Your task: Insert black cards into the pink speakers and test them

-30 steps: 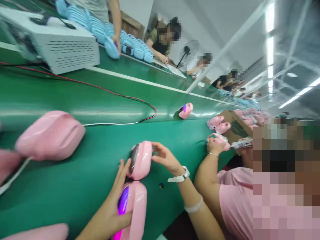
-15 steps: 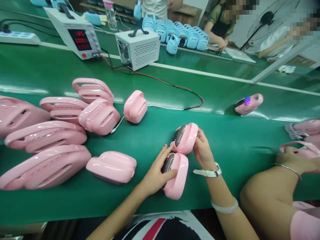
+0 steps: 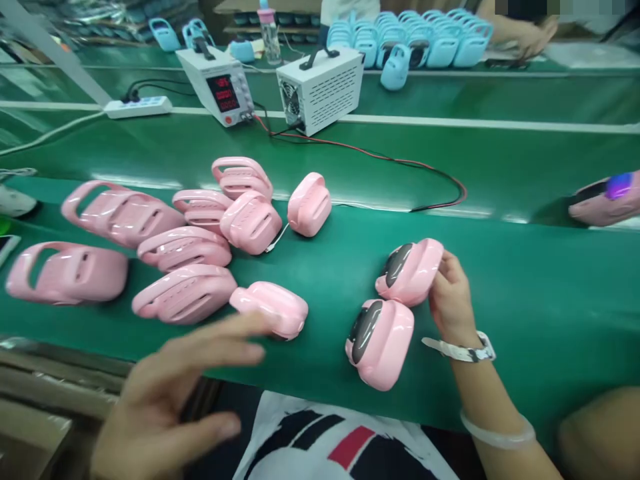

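Note:
My left hand (image 3: 175, 387), its fingers apart and holding nothing, hovers over the front edge of the bench, close to a pink device (image 3: 275, 308) lying on its side. My right hand (image 3: 453, 293) has its fingers against the far right side of a pink device with a dark glossy face (image 3: 413, 270); the fingertips are partly hidden behind it. Touching that one, nearer to me, is a second pink device with a dark face (image 3: 383, 343), which no hand touches. A single pink device (image 3: 310, 205) stands beside a white cable plug.
Several pink devices with handles (image 3: 185, 293) lie on the left of the green bench (image 3: 325, 267). Behind are two grey power units (image 3: 323, 87), a power strip (image 3: 139, 107) and rows of blue devices (image 3: 395, 67). A lit pink device (image 3: 613, 197) is at right, near a person's arm.
My left hand has let go of the nearer dark-faced device and moved left, opening. My right hand stays at the farther one. The view has swung left, showing more of the left bench.

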Tool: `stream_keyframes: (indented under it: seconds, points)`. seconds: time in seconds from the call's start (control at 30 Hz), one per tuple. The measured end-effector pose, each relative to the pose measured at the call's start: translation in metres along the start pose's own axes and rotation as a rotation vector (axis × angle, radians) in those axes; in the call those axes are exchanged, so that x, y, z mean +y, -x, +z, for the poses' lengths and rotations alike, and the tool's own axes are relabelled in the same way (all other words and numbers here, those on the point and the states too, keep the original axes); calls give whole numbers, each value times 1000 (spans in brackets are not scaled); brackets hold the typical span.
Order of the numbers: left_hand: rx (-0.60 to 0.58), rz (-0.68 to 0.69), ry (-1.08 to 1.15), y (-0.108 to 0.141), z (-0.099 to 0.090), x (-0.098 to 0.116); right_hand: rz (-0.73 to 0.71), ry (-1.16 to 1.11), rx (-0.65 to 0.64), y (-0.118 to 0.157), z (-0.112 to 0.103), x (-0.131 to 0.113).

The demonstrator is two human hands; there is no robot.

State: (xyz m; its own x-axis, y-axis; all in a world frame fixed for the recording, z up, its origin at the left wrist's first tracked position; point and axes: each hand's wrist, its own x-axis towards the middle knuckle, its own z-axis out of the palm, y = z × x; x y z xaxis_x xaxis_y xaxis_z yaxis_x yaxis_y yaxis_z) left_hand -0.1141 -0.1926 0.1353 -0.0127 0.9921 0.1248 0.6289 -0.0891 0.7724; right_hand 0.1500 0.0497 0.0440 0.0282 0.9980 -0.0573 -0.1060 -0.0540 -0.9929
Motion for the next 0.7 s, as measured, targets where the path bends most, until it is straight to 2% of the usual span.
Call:
stream_keyframes:
  seconds: [0.07,0.13,0.3,0.4,0.47,0.53,0.6,0.7]
  points:
    - [1,-31,-291,0,-21,-11,-9,3,20,1,2,1]
    - [-74,-86,-476,-10,-25,-22,-10,10,34,2,4,2]
    - [-99,-55,-495,-50,-10,-35,-38,23,38,2,8,5]
    - [-94,-186,-355,-69,-10,-30,-58,13,23,-1,9,7]
    - [8,-353,-184,-83,-12,-22,-74,15,-2,-3,9,8]
    - [127,-432,33,-100,-12,-13,-85,24,-26,-5,8,9]
    - [182,-397,265,-123,-6,-5,-89,31,-37,-6,8,10]
    - [182,-272,482,-163,12,6,-97,40,-46,-8,8,11]
